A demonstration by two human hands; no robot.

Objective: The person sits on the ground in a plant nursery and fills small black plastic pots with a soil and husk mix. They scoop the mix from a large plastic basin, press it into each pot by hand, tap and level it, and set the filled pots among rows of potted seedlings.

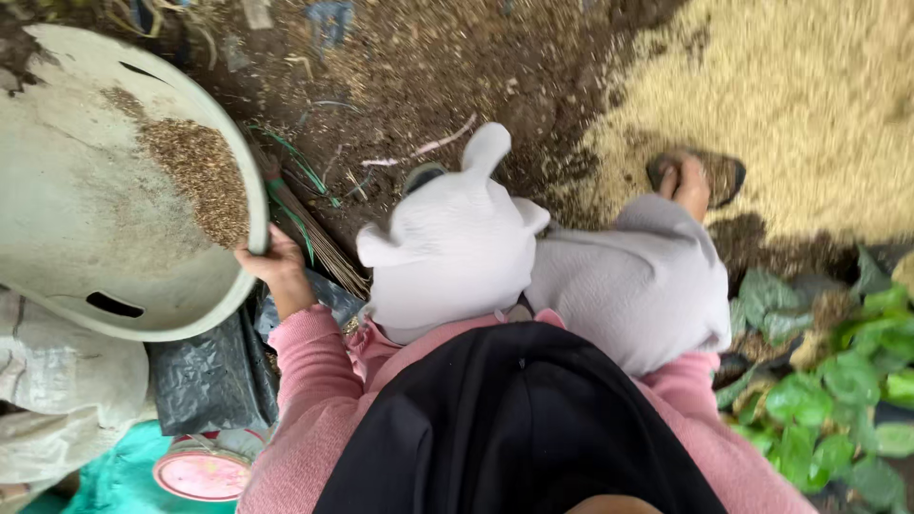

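Observation:
My left hand [278,267] grips the right rim of a big round pale tray [86,219], held tilted at the left. A patch of brown grain [198,171] lies on the tray near that rim. My pink sleeve [309,381] runs from the hand back to my body. My right hand does not show; only the right pink sleeve [709,419] appears beside my knees in light grey trousers [457,252]. A black cloth [505,428] hangs down my front.
My sandalled foot [695,176] rests at the edge of a wide pile of pale husks [790,95] on dark soil. A bundle of thin sticks [319,238] lies by the tray. Black plastic [214,376], a white sack [67,381], a round pink lid [202,473] and green leaves [838,390] surround me.

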